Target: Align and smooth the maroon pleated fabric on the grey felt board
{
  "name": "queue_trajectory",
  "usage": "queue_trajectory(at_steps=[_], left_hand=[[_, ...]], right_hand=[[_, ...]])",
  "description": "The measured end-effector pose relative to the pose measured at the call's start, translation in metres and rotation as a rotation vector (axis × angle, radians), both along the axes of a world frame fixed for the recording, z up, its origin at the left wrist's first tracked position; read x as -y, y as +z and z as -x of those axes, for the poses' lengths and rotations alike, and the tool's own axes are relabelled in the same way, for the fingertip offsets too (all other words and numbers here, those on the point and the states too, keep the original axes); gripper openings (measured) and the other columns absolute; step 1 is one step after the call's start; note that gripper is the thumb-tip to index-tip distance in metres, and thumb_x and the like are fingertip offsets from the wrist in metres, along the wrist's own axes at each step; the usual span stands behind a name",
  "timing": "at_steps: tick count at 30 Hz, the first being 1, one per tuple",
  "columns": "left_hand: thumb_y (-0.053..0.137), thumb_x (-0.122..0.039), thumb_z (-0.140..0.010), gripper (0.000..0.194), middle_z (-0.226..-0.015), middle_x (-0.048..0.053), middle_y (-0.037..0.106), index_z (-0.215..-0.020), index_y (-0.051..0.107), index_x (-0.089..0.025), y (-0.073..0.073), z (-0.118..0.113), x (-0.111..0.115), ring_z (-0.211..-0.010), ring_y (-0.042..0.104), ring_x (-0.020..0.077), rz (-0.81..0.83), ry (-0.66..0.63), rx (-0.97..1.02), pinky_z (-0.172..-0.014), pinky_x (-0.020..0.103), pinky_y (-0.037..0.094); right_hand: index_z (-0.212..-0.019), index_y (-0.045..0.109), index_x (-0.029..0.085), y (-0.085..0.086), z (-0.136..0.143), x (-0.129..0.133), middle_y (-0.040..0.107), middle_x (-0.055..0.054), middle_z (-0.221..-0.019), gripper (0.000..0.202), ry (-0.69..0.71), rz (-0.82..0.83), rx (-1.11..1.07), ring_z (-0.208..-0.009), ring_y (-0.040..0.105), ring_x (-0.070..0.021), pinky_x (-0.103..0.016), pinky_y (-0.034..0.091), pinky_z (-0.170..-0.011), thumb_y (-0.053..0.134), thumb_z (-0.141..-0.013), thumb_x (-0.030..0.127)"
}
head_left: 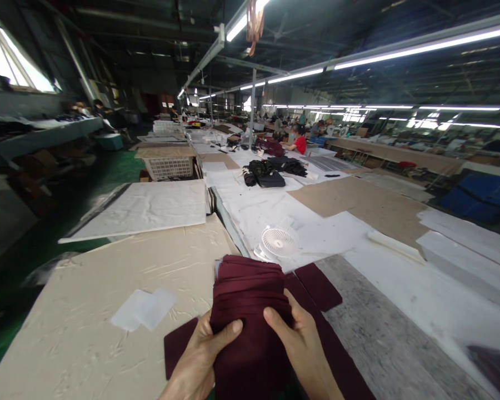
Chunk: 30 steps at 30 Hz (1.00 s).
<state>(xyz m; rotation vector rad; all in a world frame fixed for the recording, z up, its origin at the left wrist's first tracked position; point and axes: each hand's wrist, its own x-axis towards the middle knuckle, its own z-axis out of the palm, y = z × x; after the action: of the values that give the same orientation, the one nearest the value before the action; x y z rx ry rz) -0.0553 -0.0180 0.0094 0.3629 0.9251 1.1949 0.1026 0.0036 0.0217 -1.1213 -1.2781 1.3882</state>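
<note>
L hand (pixel 198 355) + R hand (pixel 302 347) both pinching maroon stack (pixel 250 311), thumbs on top, held up over table (pixel 87 311). I square edges, grip even, mind loose pcs (pixel 319 286) underneath.

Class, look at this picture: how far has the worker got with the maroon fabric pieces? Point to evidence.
Done: several maroon pieces lie flat on the table. In hand: the left hand and right hand grip a thick stack of maroon fabric, thumbs on top. Left: that whole stack. How many pieces it holds cannot be told.
</note>
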Motion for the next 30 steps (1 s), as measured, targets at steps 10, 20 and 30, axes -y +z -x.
queue_trajectory(at_steps=[10,20,30], left_hand=[[0.084,-0.020,-0.055,0.030,-0.076,0.004,0.075,-0.081,0.070,-0.018,-0.003,0.004,0.006,-0.068,0.070,0.0187,0.049,-0.003,0.036,-0.064,0.024,0.055],[0.081,-0.024,-0.061,0.028,-0.077,0.004,0.075,-0.085,0.069,-0.017,-0.004,0.005,0.009,-0.072,0.070,0.0197,0.063,-0.020,0.042,-0.066,0.024,0.055],[0.080,-0.024,-0.064,0.024,-0.077,0.005,0.075,-0.085,0.070,-0.016,-0.004,0.014,0.007,-0.079,0.070,0.0228,0.111,-0.051,0.029,-0.065,0.025,0.055]], right_hand=[[-0.119,0.057,0.021,-0.006,0.007,0.006,0.065,-0.008,-0.116,0.037,-0.052,0.018,-0.055,-0.114,0.056,-0.0262,-0.043,0.039,-0.104,0.058,-0.086,0.037],[-0.108,0.059,0.019,-0.007,0.009,0.010,0.067,-0.008,-0.108,0.032,-0.090,0.019,-0.007,-0.100,0.061,-0.0255,-0.040,0.045,-0.094,0.058,-0.085,0.042],[-0.108,0.054,0.026,-0.010,-0.007,0.001,0.061,-0.002,-0.106,0.036,-0.117,-0.094,0.057,-0.101,0.057,-0.0204,-0.032,0.045,-0.089,0.069,-0.076,0.028]])
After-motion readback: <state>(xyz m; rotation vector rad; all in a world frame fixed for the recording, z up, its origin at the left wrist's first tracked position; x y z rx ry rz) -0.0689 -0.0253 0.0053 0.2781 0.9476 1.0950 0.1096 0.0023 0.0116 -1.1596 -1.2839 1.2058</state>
